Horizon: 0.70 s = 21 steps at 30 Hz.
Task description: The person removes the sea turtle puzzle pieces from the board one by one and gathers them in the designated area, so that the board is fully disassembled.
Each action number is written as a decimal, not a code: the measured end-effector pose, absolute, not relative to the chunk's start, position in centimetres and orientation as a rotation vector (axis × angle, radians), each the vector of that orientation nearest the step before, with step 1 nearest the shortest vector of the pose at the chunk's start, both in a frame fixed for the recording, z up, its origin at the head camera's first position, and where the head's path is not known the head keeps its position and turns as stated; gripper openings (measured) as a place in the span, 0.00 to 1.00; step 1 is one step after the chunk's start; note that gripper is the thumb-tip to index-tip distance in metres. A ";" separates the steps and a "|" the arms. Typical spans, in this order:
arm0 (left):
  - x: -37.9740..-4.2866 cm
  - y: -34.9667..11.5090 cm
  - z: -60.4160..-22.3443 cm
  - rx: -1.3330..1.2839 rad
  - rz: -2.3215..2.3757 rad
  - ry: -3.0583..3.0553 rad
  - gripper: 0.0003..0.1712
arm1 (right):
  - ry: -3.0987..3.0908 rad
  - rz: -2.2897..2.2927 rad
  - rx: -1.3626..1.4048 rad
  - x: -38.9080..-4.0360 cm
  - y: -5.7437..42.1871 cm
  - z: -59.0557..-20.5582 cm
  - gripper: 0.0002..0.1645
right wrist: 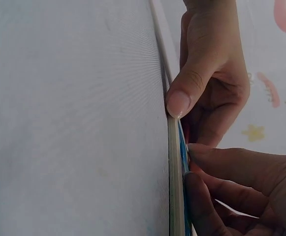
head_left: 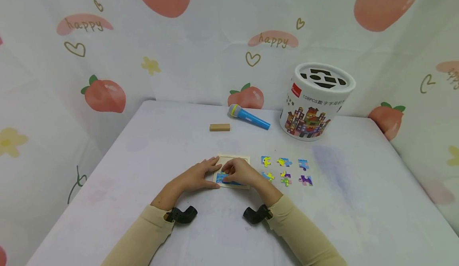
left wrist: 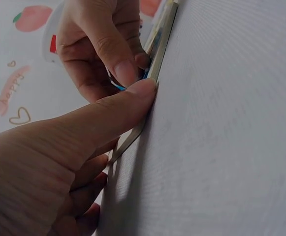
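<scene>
A small wooden jigsaw tray (head_left: 245, 157) lies flat on the table, blue pieces along its near side. My left hand (head_left: 198, 175) holds the tray by its left end, thumb at the near corner and fingertips at the far one. Over the tray my right hand (head_left: 241, 171) has its fingers bent down and pinches a blue-edged puzzle piece (left wrist: 117, 85), mostly hidden by the fingers. To the right lie several loose puzzle pieces (head_left: 303, 164) in two rows, yellow, blue, purple and green.
Behind the tray are a wooden block (head_left: 220, 127) and a blue toy microphone (head_left: 252, 118). A tall white tub (head_left: 312, 102) with a lid of cut-out shapes stands at the back right. Patterned cloth (head_left: 201, 55) hangs behind the table.
</scene>
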<state>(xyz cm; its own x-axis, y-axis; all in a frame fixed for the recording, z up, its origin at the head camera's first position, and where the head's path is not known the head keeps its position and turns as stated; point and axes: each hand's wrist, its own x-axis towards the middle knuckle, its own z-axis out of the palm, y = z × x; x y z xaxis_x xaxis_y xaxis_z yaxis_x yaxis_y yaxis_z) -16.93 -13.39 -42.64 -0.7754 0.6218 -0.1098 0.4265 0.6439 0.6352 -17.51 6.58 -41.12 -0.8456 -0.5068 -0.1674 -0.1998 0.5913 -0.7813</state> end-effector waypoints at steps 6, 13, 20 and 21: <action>-16.8 -13.4 -42.6 0.835 0.872 2.545 0.42 | 2.458 -1.142 -0.551 -17.4 6.4 -41.1 0.12; -16.8 -13.4 -42.5 0.823 0.878 2.542 0.41 | 2.454 -1.180 -0.561 -17.3 6.5 -41.2 0.11; -16.8 -13.3 -42.6 0.829 0.892 2.542 0.41 | 2.444 -1.238 -0.583 -17.1 6.5 -41.3 0.09; -16.8 -13.3 -42.6 0.831 0.896 2.540 0.41 | 2.439 -1.247 -0.587 -17.1 6.5 -41.2 0.09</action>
